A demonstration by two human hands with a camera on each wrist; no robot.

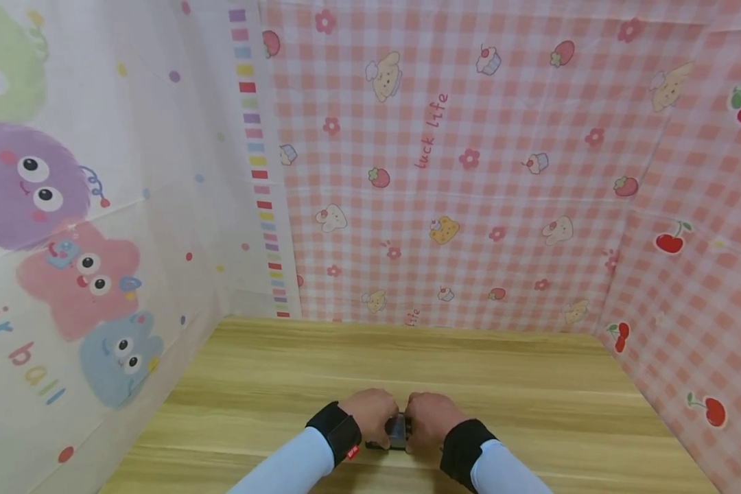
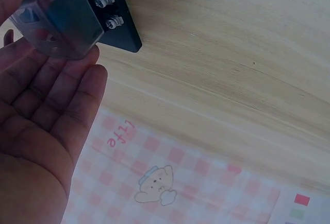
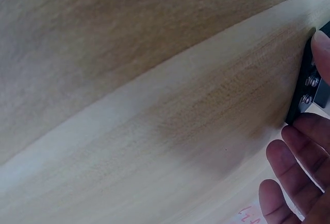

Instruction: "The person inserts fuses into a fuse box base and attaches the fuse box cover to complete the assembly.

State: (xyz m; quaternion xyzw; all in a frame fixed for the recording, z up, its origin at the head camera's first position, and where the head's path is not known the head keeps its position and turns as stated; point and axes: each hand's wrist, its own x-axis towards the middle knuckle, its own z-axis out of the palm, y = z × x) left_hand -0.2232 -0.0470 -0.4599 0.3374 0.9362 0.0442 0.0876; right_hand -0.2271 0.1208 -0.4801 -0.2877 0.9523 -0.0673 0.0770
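Note:
A small electrical relay (image 1: 398, 433) with a see-through cover and a black base is between my two hands, low over the wooden table. My left hand (image 1: 370, 413) holds its clear cover (image 2: 64, 20), thumb on one side and fingers on the other. Metal screw terminals (image 2: 104, 0) line the base beside the cover in the left wrist view. My right hand (image 1: 433, 417) pinches the black base (image 3: 299, 98) at its opposite ends, thumb at one and index finger at the other. The other right fingers (image 3: 289, 162) are apart from it. Part of the relay is hidden behind the hands.
The wood-grain tabletop (image 1: 272, 363) spreads around the hands. A pink checked cloth (image 1: 469, 206) hangs behind it and another (image 1: 685, 302) at the right. A white cartoon-print cloth (image 1: 179, 171) hangs at the left.

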